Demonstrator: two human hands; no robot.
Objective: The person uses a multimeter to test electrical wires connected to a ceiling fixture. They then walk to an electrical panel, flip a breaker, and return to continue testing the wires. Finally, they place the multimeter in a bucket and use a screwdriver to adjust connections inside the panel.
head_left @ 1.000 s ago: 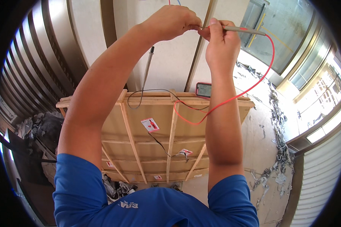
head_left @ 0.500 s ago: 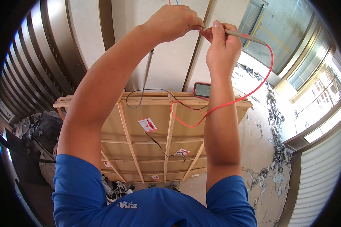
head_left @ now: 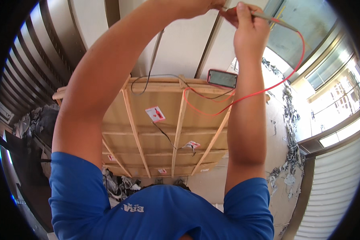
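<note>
At the upper edge, my right hand (head_left: pixel 252 34) is closed around a grey test probe (head_left: pixel 278 21) with red bands, thumb on top, its tip turned toward my left hand. A red lead (head_left: pixel 303 50) loops from the probe's end down behind my right forearm. My left hand (head_left: pixel 198 6), partly cut off by the picture's edge, pinches something small at the probe's tip that I cannot make out. Below, a meter-like device (head_left: pixel 222 78) with a red rim and dark screen rests on the wooden crate (head_left: pixel 154 86). Beside my left forearm, a thin dark rod (head_left: pixel 157 46) meets a black lead (head_left: pixel 142 93).
Pale panels (head_left: pixel 184 48) with dark strips stand ahead, dark ribbed slats (head_left: pixel 32 60) at left. The crate's slatted side bears labels (head_left: pixel 155 114) and a loose black wire (head_left: pixel 163 131). Torn grey scraps (head_left: pixel 289 148) litter the floor at right, near a white corrugated surface (head_left: pixel 342 192).
Both hands appear higher and a little farther right, still together at the probe's tip. The crate and panels have shifted upward in view, and more of the red-rimmed device shows.
</note>
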